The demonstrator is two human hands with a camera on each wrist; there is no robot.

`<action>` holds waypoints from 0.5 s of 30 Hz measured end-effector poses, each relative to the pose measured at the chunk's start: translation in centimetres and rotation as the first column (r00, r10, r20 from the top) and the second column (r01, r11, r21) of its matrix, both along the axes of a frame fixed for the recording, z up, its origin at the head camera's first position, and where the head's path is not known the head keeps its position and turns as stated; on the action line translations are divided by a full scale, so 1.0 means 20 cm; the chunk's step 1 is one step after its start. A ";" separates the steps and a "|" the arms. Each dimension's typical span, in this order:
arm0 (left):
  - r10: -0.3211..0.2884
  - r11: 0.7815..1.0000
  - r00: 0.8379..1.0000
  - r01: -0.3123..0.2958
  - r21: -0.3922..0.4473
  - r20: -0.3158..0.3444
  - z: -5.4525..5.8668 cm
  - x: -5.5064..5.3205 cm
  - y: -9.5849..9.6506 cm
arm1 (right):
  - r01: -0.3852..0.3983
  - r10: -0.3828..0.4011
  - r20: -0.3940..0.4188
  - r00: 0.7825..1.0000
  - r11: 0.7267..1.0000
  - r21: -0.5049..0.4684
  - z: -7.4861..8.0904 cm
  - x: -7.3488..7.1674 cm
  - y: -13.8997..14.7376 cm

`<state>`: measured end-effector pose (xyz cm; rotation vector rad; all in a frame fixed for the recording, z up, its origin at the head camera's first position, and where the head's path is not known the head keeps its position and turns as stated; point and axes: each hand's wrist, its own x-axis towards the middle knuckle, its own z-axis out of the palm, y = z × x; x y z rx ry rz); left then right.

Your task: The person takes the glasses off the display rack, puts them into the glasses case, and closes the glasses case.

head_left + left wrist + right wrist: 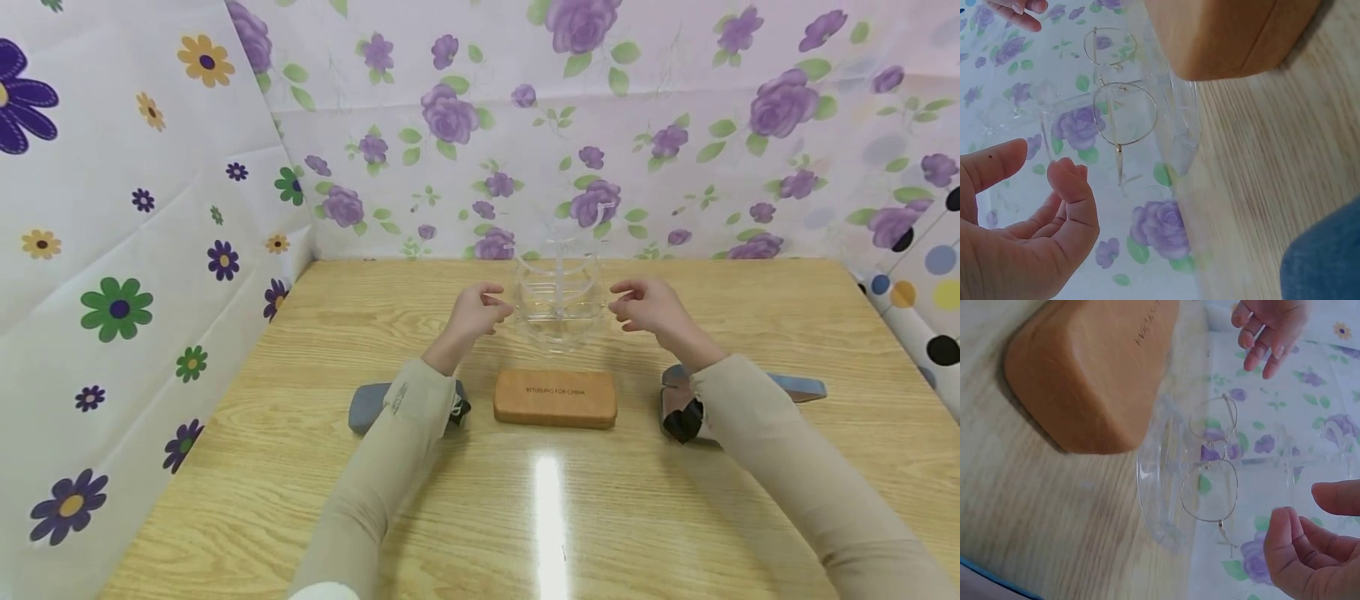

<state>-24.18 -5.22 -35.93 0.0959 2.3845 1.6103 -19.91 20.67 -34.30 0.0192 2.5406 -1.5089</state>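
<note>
A clear plastic display stand point(558, 268) stands near the back of the table, with wire-rimmed eyeglasses point(1119, 84) resting low on it. Just left of the stand is my left hand point(477, 312), its thumb and bent fingers apart with nothing between them. My right hand point(651, 308) mirrors it on the other side, also holding nothing, fingertips close to the stand's edge. In both wrist views a gap shows between thumb and fingers. Directly in front of the stand lies a closed tan glasses case point(555, 400) with printed lettering.
Under my left forearm lies a grey-blue case point(367, 407) with a dark item point(459, 408) beside it. Partly hidden by my right sleeve is an open case with a blue lid point(798, 387) and a black piece point(684, 422) in front. A flowered sheet point(450, 183) hangs behind the table.
</note>
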 end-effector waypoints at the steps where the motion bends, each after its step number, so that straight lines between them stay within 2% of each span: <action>1: 0.005 1.000 1.000 -0.005 0.004 0.007 0.00 -0.01 0.00 | 0.004 -0.004 0.011 1.000 1.000 -0.003 0.00 -0.01 0.00; 8: 0.020 0.999 0.997 -0.022 0.041 0.068 0.00 -0.08 0.02 | 0.045 -0.040 0.101 0.994 0.998 -0.051 0.01 -0.09 0.01; 15: 0.044 0.999 0.995 -0.043 -0.010 0.090 0.00 -0.14 0.04 | 0.080 -0.075 0.112 0.991 0.996 -0.042 0.00 -0.14 0.00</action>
